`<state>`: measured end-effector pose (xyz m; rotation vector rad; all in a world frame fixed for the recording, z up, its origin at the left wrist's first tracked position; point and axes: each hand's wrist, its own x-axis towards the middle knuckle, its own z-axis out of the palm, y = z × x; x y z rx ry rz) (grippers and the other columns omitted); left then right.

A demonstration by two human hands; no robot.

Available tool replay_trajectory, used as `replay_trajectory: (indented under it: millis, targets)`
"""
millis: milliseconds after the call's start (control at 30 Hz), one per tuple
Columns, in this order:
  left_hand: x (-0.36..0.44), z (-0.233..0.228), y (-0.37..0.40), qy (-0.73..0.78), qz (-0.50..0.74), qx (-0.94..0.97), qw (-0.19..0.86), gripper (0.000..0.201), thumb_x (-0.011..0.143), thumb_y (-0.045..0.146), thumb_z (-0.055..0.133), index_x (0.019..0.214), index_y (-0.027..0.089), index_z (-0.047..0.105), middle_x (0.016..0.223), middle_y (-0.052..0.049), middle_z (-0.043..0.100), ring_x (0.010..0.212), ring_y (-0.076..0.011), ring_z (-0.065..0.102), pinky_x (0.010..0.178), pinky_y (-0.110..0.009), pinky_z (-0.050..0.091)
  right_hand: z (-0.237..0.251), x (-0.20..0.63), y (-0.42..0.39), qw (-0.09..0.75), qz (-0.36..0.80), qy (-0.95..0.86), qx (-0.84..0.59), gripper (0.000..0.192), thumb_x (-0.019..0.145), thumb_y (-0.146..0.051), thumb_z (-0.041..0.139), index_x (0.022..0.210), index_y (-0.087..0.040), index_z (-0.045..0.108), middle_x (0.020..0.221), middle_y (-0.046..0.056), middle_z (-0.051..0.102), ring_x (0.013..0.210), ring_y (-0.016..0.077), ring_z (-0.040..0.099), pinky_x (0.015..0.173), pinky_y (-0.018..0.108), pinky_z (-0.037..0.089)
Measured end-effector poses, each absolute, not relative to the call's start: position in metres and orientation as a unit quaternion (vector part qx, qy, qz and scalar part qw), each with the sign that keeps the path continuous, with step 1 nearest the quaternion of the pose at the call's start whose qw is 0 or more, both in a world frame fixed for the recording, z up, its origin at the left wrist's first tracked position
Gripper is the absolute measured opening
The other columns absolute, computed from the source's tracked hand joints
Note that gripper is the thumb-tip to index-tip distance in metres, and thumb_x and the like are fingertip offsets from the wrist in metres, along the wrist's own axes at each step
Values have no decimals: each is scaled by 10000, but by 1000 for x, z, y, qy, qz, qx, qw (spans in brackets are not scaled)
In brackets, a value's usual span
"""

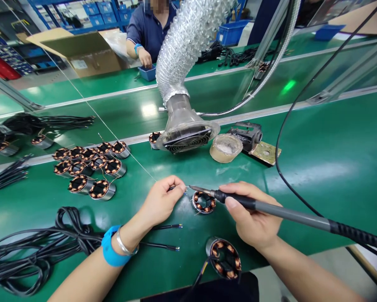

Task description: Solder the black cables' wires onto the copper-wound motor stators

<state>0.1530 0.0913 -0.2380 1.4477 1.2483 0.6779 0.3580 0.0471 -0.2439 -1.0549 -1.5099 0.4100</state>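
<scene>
Working over a wide, glossy green tabletop (333,167), under a crinkled silver-foil duct (185,46); wrapping right hand (257,228) fingers round a long, grey-and-black, plastic-handled soldering iron (289,212), slanting from lower right to upper left, pointing the tip at the left hand (161,199); showing a round steel ring with copper coils (209,207) between both hands, just right of and below the left fingertips, lying nearer those; pinching a slim black cable end (172,188) in the left.

Can't read any text here, honestly. There's a white label (79,64) on the cardboard box (102,61), but it looks too small and blurry to make out.
</scene>
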Motion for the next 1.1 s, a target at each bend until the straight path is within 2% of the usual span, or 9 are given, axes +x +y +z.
replay_trajectory:
  millis: [233, 400, 533, 967, 1100]
  targets:
    - [154, -237, 91, 518, 277, 607, 535, 225, 856, 362, 541, 763, 160, 574, 632, 50, 431, 604, -103, 365, 568, -213, 308, -237, 353, 45, 576, 143, -689, -417, 199, 790, -139, 606, 963, -204, 682, 743, 18, 686, 540, 126, 577, 475, 252, 467]
    - [154, -237, 91, 519, 274, 605, 538, 245, 844, 388, 543, 754, 162, 574, 618, 54, 417, 586, -103, 353, 557, -215, 297, -234, 347, 41, 567, 102, -731, -367, 280, 757, -84, 575, 1001, -187, 668, 643, 18, 639, 471, 135, 530, 440, 276, 435]
    - [154, -237, 92, 518, 275, 602, 541, 241, 844, 382, 539, 751, 162, 566, 630, 50, 422, 597, -104, 355, 561, -214, 300, -235, 346, 41, 553, 62, -766, -323, 325, 725, -62, 576, 1029, -149, 653, 665, 40, 639, 485, 147, 543, 448, 292, 436]
    - [154, -238, 92, 509, 277, 602, 549, 224, 843, 366, 544, 747, 164, 557, 633, 53, 430, 591, -102, 359, 569, -219, 302, -235, 351, 39, 586, 82, -727, -349, 364, 743, -82, 569, 1068, -216, 666, 669, 25, 646, 477, 150, 522, 433, 299, 432]
    - [153, -238, 92, 509, 274, 602, 550, 208, 843, 351, 541, 754, 164, 562, 641, 48, 450, 598, -103, 373, 574, -220, 311, -238, 352, 40, 586, 83, -726, -349, 356, 737, -77, 577, 1060, -192, 673, 668, 32, 639, 490, 153, 523, 438, 307, 430]
